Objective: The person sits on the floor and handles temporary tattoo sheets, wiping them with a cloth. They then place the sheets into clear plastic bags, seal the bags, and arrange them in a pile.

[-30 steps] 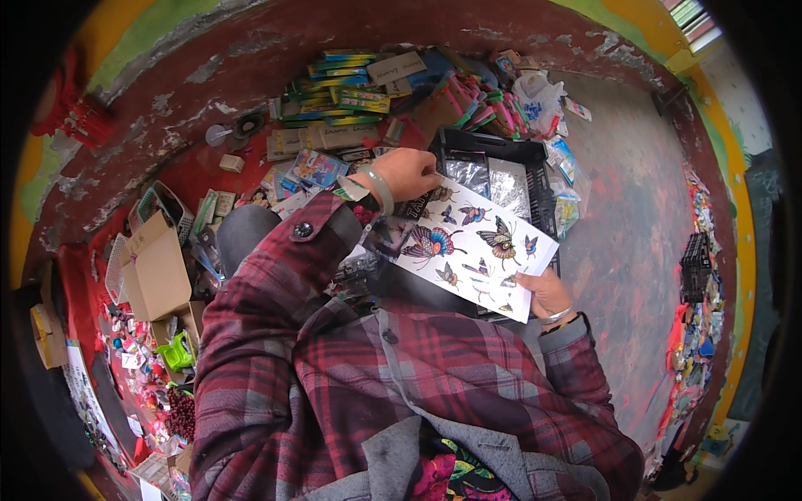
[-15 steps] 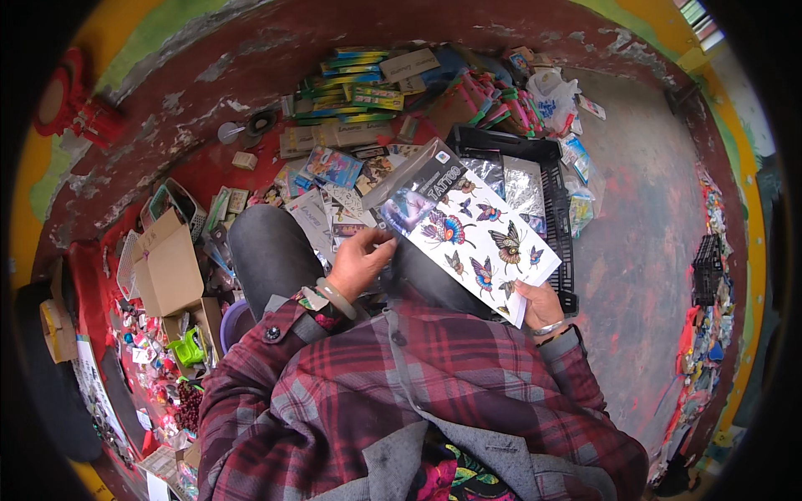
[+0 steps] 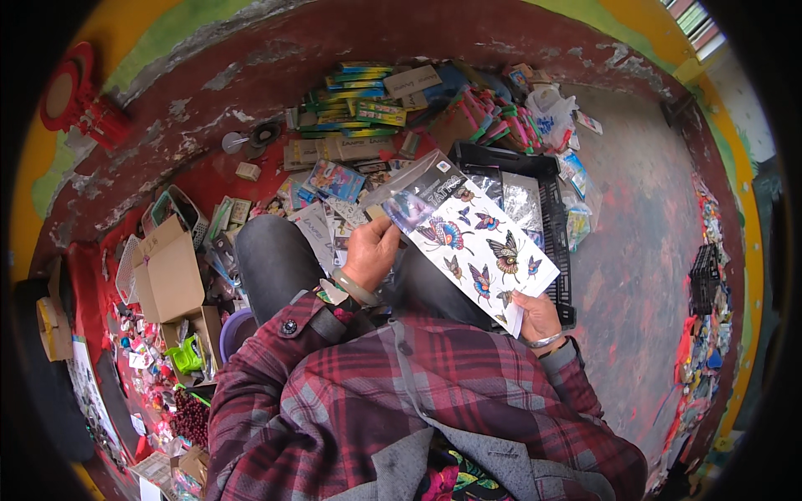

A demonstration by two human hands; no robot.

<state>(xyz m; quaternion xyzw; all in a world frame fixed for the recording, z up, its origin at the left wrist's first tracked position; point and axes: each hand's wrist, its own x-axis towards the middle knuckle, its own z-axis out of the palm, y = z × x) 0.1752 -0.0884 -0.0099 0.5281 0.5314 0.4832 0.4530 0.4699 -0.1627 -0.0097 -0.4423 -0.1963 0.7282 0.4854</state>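
A flat pack of temporary tattoos (image 3: 489, 250) lies slanted over my lap. Colourful butterflies cover its white sheet, and a dark printed header with a clear plastic flap tops it. At its lower right corner, my right hand (image 3: 539, 319) grips the edge, thumb on the front. My left hand (image 3: 370, 255) is closed with fingertips at the header's left edge, pinching it. Part of a black plastic crate (image 3: 561, 242) shows behind the pack, holding silvery plastic packets (image 3: 524, 200).
Beyond my knees are heaped boxes (image 3: 355, 149), yellow-green packs (image 3: 380, 113) and pink-green items (image 3: 493, 117). To the left stand an open cardboard box (image 3: 171, 280), a purple tub (image 3: 236, 331) and scattered trinkets. Assorted goods (image 3: 706, 334) line the right wall.
My left hand has risen slightly and moved right, closing on the pack's header edge. The pack has hardly shifted in my right hand.
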